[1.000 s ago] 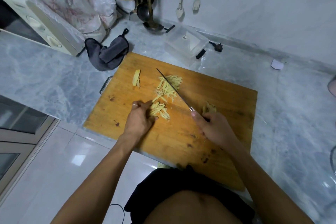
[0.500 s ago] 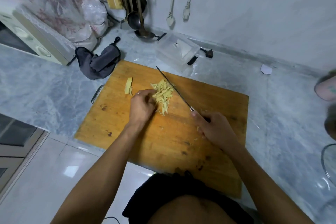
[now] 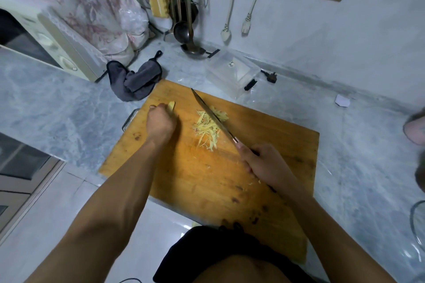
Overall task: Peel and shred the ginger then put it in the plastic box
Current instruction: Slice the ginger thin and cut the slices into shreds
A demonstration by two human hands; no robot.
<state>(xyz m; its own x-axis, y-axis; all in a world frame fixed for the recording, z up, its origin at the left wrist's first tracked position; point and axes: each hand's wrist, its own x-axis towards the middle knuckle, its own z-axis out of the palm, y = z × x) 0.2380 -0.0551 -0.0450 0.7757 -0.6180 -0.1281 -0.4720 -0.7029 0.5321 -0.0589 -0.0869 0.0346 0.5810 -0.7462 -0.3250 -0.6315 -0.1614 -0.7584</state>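
The left hand (image 3: pixel 161 123) curls over a pale yellow ginger slice (image 3: pixel 171 107) near the wooden chopping board's (image 3: pixel 207 181) 10 o'clock corner, hiding most of it; whether the fingers pinch it cannot be told. The right hand (image 3: pixel 264 164) wraps the slim steel knife's (image 3: pixel 212 118) mostly hidden handle, its blade lying across the stringy heap of shredded ginger (image 3: pixel 208 127) at board centre. The clear rectangular plastic box (image 3: pixel 232 72) sits at 12 o'clock on grey marble.

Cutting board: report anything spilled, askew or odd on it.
A few ginger shreds lie stray beside the right hand, apart from the main shred pile. Otherwise the cutting board shows only dark stains.
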